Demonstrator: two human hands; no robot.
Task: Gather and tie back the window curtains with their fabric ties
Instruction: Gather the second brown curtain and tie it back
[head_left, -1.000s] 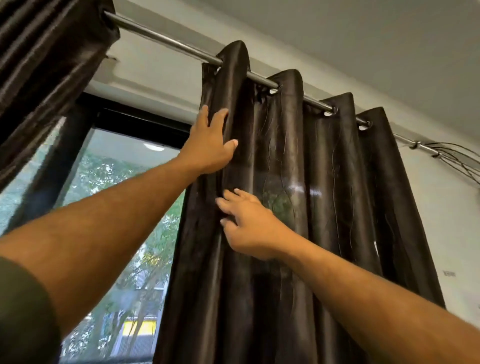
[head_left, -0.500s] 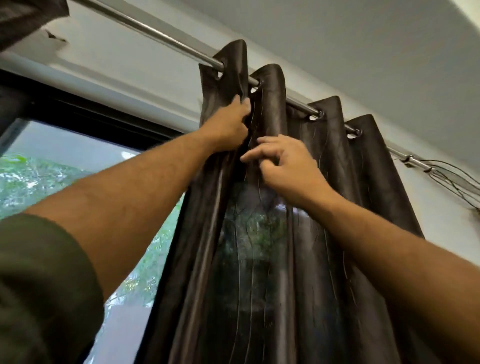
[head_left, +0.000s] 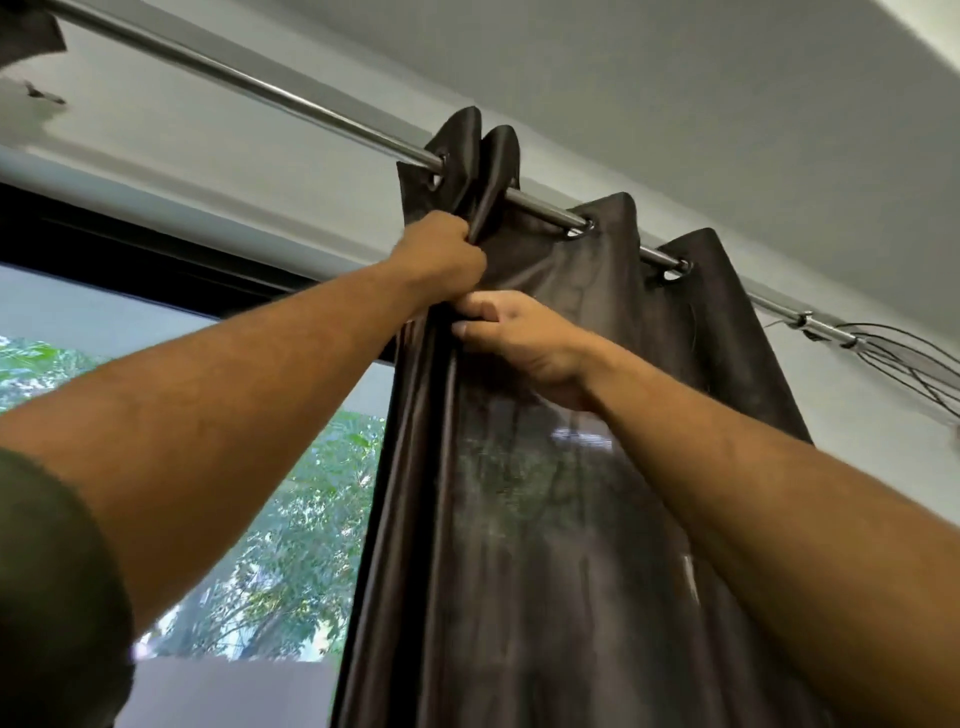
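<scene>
Curtain: my dark brown eyelet curtain (head_left: 545, 519) hangs from the metal rod (head_left: 291, 101), right of the window (head_left: 291, 519).
Left hand: my left hand (head_left: 441, 254) grips the two leading folds just below the rod.
Right hand: my right hand (head_left: 524, 338) pinches the fabric directly beneath, touching the left.

A shiny round metal rod (head_left: 291, 104) slants across the pale wall above the hands. Below and left of them, green leafy trees (head_left: 291, 545) show through the black-framed glass window (head_left: 130, 244). Thin black wires (head_left: 904, 358) fan out far right of the hands.
</scene>
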